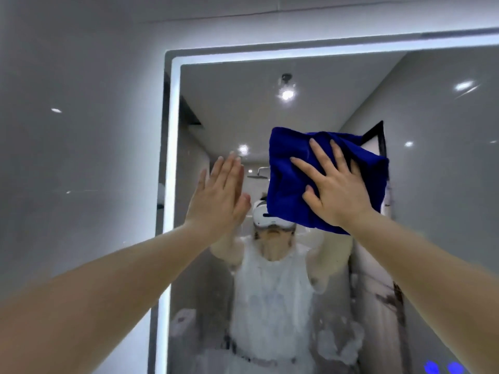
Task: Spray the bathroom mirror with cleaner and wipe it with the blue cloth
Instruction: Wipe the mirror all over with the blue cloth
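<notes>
Pressing blue cloth point(321, 182) flat on mirror point(432, 184), right hand point(340, 190) (fingers point(318, 155) spread).

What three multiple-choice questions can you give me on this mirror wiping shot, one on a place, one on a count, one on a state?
1. Where is the blue cloth?
A) under the right hand, on the mirror
B) lying in a sink
C) draped over a tap

2. How many blue lights glow at the mirror's lower right?
A) one
B) two
C) four

3. How is the left hand?
A) gripping a spray bottle
B) clenched in a fist
C) open, fingers straight, holding nothing

Answers: 1 A, the right hand's spread fingers press the cloth to the glass; 2 B, two blue spots sit side by side; 3 C, its palm is flat and empty.
</notes>
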